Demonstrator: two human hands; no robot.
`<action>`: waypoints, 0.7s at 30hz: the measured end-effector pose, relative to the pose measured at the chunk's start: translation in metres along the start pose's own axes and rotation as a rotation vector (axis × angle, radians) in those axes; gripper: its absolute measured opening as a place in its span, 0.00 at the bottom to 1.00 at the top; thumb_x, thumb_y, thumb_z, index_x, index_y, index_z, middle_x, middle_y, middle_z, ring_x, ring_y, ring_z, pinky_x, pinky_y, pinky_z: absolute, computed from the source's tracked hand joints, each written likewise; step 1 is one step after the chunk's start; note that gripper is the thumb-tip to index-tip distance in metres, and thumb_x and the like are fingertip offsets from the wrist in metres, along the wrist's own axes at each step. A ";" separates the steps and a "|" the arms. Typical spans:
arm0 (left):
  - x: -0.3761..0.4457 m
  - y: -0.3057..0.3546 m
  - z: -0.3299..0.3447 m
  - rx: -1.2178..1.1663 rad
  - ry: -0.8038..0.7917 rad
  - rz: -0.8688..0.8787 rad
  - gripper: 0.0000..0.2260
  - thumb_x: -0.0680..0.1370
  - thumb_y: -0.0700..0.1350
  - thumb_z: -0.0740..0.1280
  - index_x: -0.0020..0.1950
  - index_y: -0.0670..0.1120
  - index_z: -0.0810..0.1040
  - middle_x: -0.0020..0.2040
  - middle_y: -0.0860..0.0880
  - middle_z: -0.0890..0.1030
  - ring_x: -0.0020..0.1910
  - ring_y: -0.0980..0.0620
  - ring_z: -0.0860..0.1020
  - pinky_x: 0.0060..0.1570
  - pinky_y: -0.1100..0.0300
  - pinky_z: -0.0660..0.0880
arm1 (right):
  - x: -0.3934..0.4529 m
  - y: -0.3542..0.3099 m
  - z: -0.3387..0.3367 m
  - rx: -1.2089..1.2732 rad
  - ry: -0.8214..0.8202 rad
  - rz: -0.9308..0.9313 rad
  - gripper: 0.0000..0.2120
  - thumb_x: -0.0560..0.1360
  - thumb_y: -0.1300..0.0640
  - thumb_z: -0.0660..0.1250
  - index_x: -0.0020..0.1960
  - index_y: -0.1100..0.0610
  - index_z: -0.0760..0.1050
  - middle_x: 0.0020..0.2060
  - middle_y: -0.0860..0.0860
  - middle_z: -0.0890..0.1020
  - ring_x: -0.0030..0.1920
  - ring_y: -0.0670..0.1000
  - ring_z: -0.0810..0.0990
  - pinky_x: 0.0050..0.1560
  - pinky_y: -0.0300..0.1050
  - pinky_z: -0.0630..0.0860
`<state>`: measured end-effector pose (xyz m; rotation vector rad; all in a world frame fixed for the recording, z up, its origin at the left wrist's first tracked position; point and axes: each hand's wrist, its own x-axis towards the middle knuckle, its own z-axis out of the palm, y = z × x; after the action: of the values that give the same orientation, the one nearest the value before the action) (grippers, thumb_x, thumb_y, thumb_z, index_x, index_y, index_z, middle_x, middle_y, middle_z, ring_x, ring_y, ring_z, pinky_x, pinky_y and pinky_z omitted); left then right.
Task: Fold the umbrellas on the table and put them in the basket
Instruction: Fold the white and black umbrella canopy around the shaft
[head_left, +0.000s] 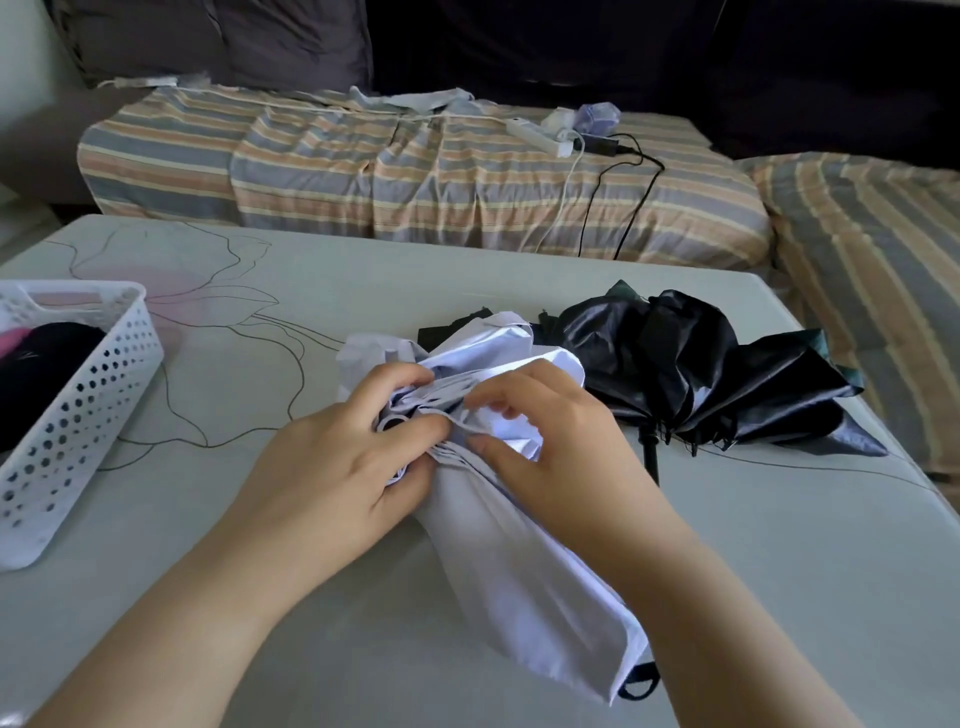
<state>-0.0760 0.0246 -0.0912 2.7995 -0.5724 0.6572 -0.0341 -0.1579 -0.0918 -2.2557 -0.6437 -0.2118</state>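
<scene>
Both hands, left hand (332, 462) and right hand (550, 447), gripping white umbrella (519, 561) folds

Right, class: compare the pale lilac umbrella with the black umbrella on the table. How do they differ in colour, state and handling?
The pale lilac umbrella is light; the black umbrella is dark and glossy. The lilac one is gathered into a long bundle; the black one lies spread and crumpled. The left hand and right hand grip the lilac canopy; nothing touches the black one. Both lie on the table, outside the white basket.
</scene>
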 end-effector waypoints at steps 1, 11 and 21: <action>0.000 -0.001 0.000 0.004 -0.001 -0.005 0.11 0.73 0.46 0.57 0.44 0.49 0.80 0.59 0.46 0.78 0.26 0.45 0.74 0.22 0.61 0.62 | 0.000 -0.001 0.001 -0.018 0.017 -0.025 0.06 0.74 0.57 0.70 0.50 0.51 0.78 0.46 0.44 0.77 0.47 0.46 0.74 0.41 0.44 0.75; 0.000 -0.002 0.001 0.027 0.008 0.022 0.12 0.76 0.45 0.54 0.48 0.51 0.77 0.64 0.47 0.76 0.27 0.46 0.71 0.25 0.62 0.58 | -0.004 -0.003 0.009 0.054 -0.028 -0.003 0.04 0.72 0.51 0.65 0.39 0.48 0.71 0.38 0.43 0.76 0.44 0.43 0.75 0.44 0.42 0.74; -0.002 -0.003 0.008 0.054 0.047 0.032 0.06 0.77 0.46 0.56 0.50 0.51 0.71 0.60 0.49 0.73 0.25 0.47 0.71 0.23 0.62 0.59 | -0.009 -0.006 0.009 0.168 0.036 0.014 0.08 0.67 0.60 0.69 0.34 0.52 0.71 0.41 0.48 0.78 0.46 0.46 0.75 0.46 0.30 0.69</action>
<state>-0.0732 0.0257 -0.0998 2.8220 -0.5996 0.7543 -0.0451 -0.1513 -0.0974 -2.0901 -0.6043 -0.1841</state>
